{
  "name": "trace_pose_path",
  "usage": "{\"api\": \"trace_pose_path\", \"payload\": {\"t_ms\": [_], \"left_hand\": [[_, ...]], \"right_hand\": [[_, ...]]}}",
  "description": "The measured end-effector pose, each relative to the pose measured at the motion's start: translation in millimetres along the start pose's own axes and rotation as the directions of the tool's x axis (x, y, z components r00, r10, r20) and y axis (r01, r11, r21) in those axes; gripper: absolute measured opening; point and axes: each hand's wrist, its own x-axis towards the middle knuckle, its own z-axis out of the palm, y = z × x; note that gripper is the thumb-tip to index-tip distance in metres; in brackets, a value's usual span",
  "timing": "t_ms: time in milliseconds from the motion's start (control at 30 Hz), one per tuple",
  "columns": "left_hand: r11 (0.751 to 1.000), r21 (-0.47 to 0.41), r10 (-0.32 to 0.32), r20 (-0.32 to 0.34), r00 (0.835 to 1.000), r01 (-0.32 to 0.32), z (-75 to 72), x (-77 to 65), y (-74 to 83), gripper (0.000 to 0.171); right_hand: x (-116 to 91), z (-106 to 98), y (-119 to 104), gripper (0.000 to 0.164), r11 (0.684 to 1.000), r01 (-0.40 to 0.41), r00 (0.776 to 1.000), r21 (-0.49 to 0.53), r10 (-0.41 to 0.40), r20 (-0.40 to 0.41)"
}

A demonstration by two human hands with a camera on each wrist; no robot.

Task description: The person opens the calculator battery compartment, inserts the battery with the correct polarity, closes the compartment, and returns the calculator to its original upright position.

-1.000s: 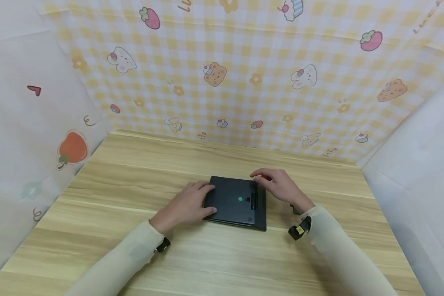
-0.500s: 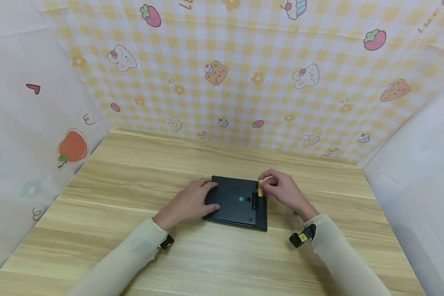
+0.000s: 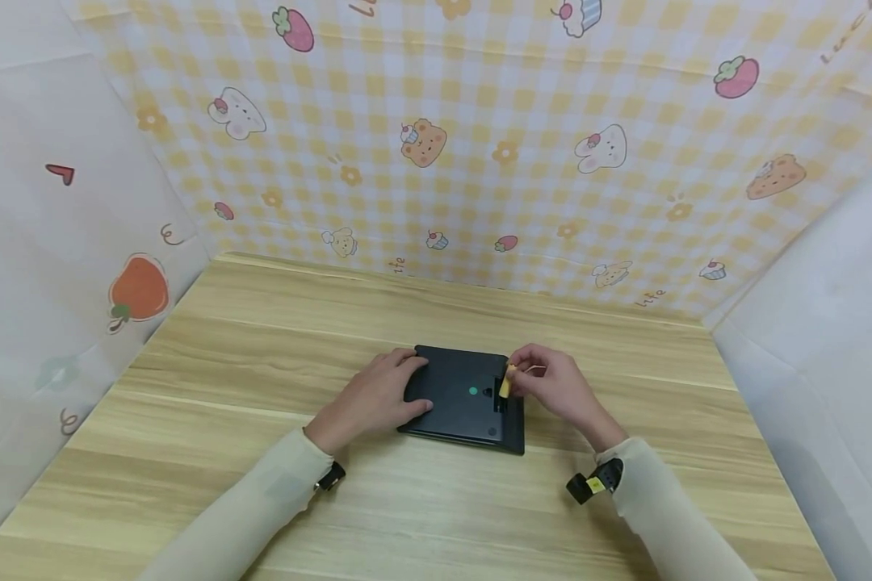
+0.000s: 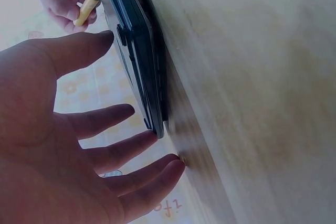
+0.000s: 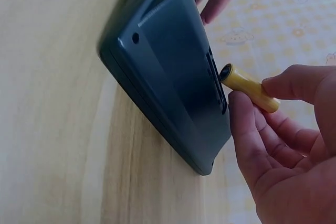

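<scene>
A black calculator (image 3: 450, 391) lies back side up on the table, with a small slot-like battery compartment (image 3: 499, 397) uncovered near its right end. My left hand (image 3: 371, 402) rests on its left end, fingers spread and fairly straight, thumb on the near part of the back. Between thumb and fingertips, my right hand (image 3: 555, 387) pinches a yellow battery (image 5: 252, 88). One end of the battery is tilted down right at the compartment. In the left wrist view, the battery (image 4: 86, 9) shows its dark end toward the calculator's back.
The wood-grain table (image 3: 421, 516) extends around the calculator on all sides. Behind it hangs a yellow checked cloth (image 3: 465, 194) with cartoon prints, and pale cloth walls stand at left and right. A black wrist camera (image 3: 594, 482) is strapped at the right sleeve.
The right hand has brought the battery from the calculator's far right corner leftward and nearer, over the compartment, tilting it. The left hand has stayed almost still on the calculator.
</scene>
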Motion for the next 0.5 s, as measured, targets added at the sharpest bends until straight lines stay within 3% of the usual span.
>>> {"api": "trace_pose_path", "payload": {"t_ms": [500], "left_hand": [[1.000, 0.007, -0.008, 0.026, 1.000, 0.008, 2.2, -0.8, -1.4, 0.075]], "right_hand": [[-2.5, 7.1, -4.2, 0.013, 0.998, 0.016, 1.000, -0.064, -0.015, 0.016]]}}
